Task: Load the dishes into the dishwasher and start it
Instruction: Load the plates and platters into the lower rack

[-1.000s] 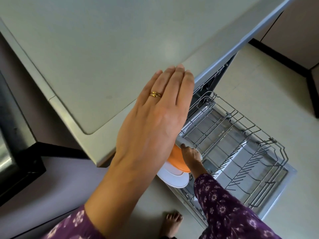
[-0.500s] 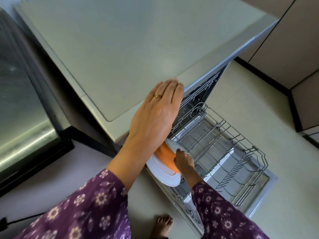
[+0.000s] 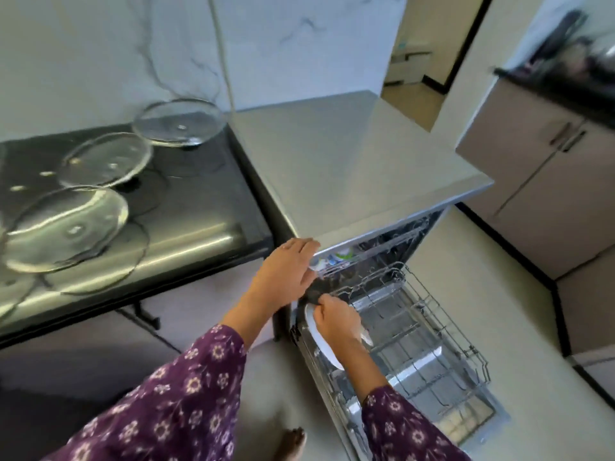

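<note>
Three round glass plates [image 3: 106, 159] are counted on one black counter [image 3: 199, 207], with a further glass rim cut off at the left border. One white plate [image 3: 321, 347], one dishwasher [image 3: 349, 168] and two wire racks, an upper rack [image 3: 376, 249] and a lower rack [image 3: 442, 329], are seen. Two hands, a left hand [image 3: 286, 274] and a right hand [image 3: 336, 322], one bare foot [image 3: 293, 440] and two cabinet handles [image 3: 567, 136] are also counted.

I wear deep purple cloth printed with small pale flowers. My left sleeve [image 3: 173, 394] is loose and wide, and its cuff ends on the forearm; my right sleeve [image 3: 406, 430] ends there too. My left hand [image 3: 286, 277], right hand [image 3: 336, 322] and foot [image 3: 293, 442] are bare.
</note>
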### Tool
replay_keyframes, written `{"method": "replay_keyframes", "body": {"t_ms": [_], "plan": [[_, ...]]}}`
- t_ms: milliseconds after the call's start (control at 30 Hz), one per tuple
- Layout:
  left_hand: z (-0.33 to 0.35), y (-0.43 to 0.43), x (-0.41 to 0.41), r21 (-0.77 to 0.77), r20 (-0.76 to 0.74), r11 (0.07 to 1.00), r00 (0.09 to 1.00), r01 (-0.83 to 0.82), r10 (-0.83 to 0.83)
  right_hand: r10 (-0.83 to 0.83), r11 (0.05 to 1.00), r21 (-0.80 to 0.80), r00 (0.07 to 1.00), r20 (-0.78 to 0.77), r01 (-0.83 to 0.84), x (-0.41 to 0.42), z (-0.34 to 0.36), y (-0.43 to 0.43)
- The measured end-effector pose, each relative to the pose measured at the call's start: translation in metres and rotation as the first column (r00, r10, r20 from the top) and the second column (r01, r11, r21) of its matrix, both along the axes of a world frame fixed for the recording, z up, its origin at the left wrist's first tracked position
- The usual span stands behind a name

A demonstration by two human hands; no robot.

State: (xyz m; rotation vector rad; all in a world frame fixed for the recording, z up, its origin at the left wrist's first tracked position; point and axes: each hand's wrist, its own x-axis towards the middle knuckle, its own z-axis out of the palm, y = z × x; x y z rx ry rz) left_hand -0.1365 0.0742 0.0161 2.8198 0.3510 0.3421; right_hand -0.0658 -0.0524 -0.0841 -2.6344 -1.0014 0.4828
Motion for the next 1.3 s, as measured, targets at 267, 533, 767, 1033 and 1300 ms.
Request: {"method": "replay_keyframes", "body": {"t_ms": [267, 533, 767, 1033, 1300], "plan": [[0.047, 0.011, -0.248, -0.094, 0.08, 0.863, 0.86, -0.496, 0.503, 0.27, 0.907, 0.31, 0.958, 0.094, -0.286, -0.145, 0.123, 0.073], [0.067, 0.011, -0.461, -0.194, 0.11, 0.498, 0.486, -0.845, 0.867, 0.641, 0.679, 0.366, 0.757, 0.126, -0.636, -0.3, 0.186, 0.167], [0.074, 0.049, -0.613, -0.293, 0.114, 0.146, 0.117, -0.945, 0.987, 0.827, 0.545, 0.31, 0.561, -0.044, -0.779, -0.45, 0.197, 0.273], [0.068, 0.134, -0.719, -0.412, -0.076, -0.103, -0.078, -0.906, 0.994, 0.797, 0.603, 0.046, 0.597, -0.094, -0.797, -0.554, 0.164, 0.39], [0.046, 0.243, -0.742, -0.546, -0.323, -0.249, -0.074, -0.8, 0.944, 0.744, 0.657, -0.107, 0.665, -0.065, -0.746, -0.593, 0.129, 0.437]]}}
